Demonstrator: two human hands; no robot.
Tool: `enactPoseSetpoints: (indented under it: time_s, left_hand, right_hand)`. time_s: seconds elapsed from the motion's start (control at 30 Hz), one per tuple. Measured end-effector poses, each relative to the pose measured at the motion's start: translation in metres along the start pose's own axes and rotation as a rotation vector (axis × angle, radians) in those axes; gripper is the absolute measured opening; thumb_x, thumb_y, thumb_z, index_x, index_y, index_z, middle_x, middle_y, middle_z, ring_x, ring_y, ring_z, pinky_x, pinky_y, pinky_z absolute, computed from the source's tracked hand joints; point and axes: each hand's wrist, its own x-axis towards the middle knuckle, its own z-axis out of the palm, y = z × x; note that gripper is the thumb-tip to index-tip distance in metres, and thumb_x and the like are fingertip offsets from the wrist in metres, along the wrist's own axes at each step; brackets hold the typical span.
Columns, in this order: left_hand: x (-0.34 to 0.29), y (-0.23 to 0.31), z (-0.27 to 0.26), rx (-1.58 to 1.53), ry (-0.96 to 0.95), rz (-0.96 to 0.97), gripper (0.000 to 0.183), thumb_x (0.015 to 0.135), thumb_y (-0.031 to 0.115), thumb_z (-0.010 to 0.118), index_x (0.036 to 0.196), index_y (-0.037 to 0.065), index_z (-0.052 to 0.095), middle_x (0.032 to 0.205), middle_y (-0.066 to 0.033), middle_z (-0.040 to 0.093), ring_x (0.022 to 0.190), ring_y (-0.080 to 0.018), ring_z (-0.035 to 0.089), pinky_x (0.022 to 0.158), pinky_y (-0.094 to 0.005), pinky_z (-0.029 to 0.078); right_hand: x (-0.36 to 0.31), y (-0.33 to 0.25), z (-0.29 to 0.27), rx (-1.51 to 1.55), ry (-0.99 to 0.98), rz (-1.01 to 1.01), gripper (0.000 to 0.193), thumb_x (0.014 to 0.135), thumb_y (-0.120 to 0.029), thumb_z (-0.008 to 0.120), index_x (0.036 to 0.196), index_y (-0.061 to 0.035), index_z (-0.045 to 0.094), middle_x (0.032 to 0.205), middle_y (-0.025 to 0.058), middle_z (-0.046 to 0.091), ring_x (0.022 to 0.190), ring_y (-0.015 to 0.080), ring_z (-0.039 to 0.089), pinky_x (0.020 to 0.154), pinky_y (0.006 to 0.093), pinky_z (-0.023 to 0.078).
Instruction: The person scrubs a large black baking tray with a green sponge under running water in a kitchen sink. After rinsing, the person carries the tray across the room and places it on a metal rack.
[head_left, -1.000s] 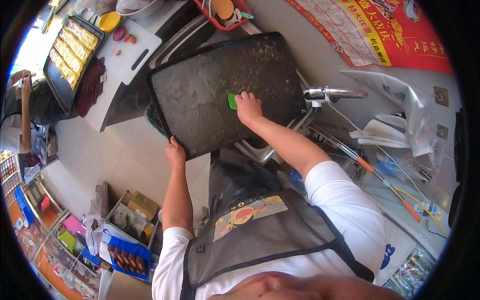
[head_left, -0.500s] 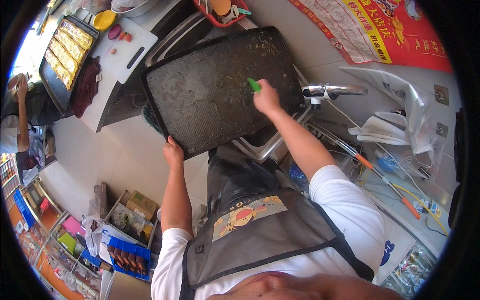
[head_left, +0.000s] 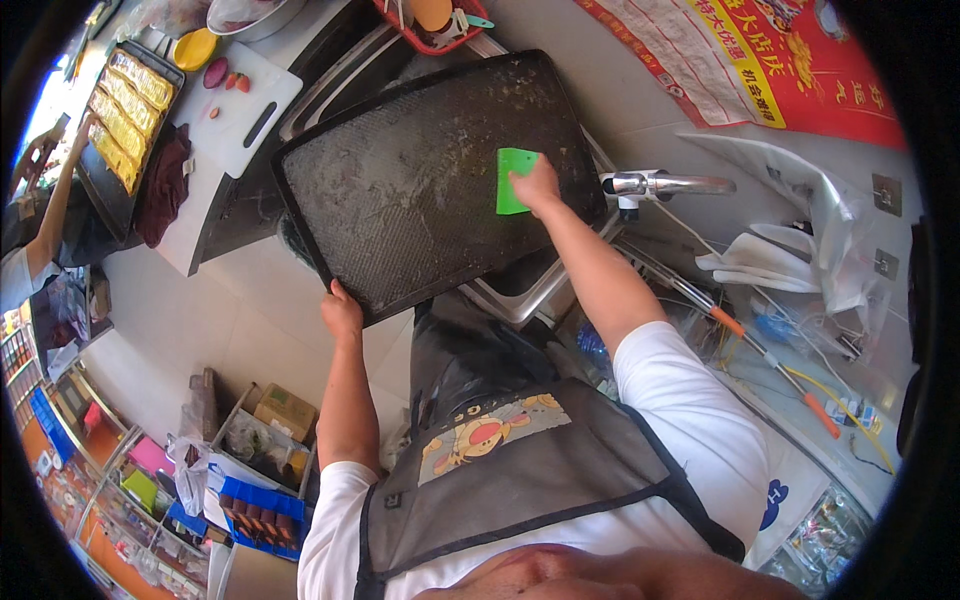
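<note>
A large dark baking tray (head_left: 420,190) with a ribbed, stained surface is held tilted in front of me over the sink (head_left: 535,297). My left hand (head_left: 342,311) grips its near left corner, fingers closed round the rim. In my right hand (head_left: 535,187) is a flat green dough scraper (head_left: 515,165), held over the right half of the tray. Whether its edge touches the metal I cannot tell. Pale flecks and smears lie on the tray's surface.
A chrome faucet (head_left: 665,184) juts out just right of the tray. Beyond it stands a red basket of tools (head_left: 432,38). On the left counter are a white cutting board (head_left: 250,105) and a tray of yellow-topped pastry (head_left: 127,115), which another person's hand (head_left: 85,128) reaches.
The green scraper has turned in my right hand, so its broad face now shows. The baking tray has shifted slightly left. The other person's hand has moved to the pastry tray.
</note>
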Motion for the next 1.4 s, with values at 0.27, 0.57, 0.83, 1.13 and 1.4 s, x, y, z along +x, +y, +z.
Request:
enactPoseSetpoints:
  time_s: [0.27,0.57,0.83,1.13,1.4]
  left_hand:
    - [0.004,-0.002,0.002,0.013,-0.006,0.010,0.063,0.100,0.046,0.045,0.081,-0.011,0.064,0.083,-0.0349,0.063,0.083,-0.0521,0.061,0.071,-0.0557,0.047]
    - [0.000,-0.006,0.001,-0.038,0.039,0.037,0.062,0.100,0.045,0.045,0.078,-0.011,0.063,0.081,-0.0352,0.062,0.081,-0.0520,0.061,0.071,-0.0556,0.047]
    - [-0.001,0.000,-0.005,-0.034,0.008,0.023,0.062,0.100,0.044,0.046,0.077,-0.011,0.062,0.079,-0.0350,0.062,0.079,-0.0522,0.061,0.068,-0.0555,0.046]
    - [0.002,0.000,-0.005,-0.034,0.001,0.018,0.063,0.100,0.045,0.046,0.080,-0.012,0.063,0.082,-0.0359,0.062,0.083,-0.0526,0.061,0.071,-0.0544,0.047]
    - [0.007,0.001,-0.003,-0.039,-0.002,0.026,0.064,0.100,0.045,0.046,0.079,-0.013,0.063,0.083,-0.0360,0.062,0.084,-0.0523,0.062,0.071,-0.0553,0.047]
  right_hand:
    - [-0.010,-0.016,0.013,-0.095,0.073,-0.040,0.042,0.076,-0.014,0.077,0.111,0.0022,0.059,0.107,0.0191,0.069,0.099,0.0309,0.068,0.086,0.0420,0.053]
    - [0.000,-0.022,0.028,-0.040,0.087,-0.049,0.044,0.074,-0.018,0.078,0.110,0.0007,0.061,0.104,0.0190,0.070,0.098,0.0338,0.068,0.085,0.0421,0.053]
    - [0.014,-0.022,0.035,-0.028,0.119,-0.065,0.051,0.077,-0.023,0.076,0.116,0.0034,0.055,0.113,0.0241,0.065,0.109,0.0397,0.062,0.091,0.0455,0.050]
    - [-0.006,-0.038,0.035,-0.008,0.100,-0.067,0.044,0.077,-0.021,0.075,0.111,0.0023,0.060,0.105,0.0248,0.068,0.104,0.0384,0.065,0.088,0.0440,0.051]
    - [0.023,-0.037,0.033,-0.051,0.143,-0.051,0.042,0.076,-0.022,0.076,0.108,0.0006,0.062,0.106,0.0220,0.068,0.102,0.0364,0.066,0.088,0.0435,0.052]
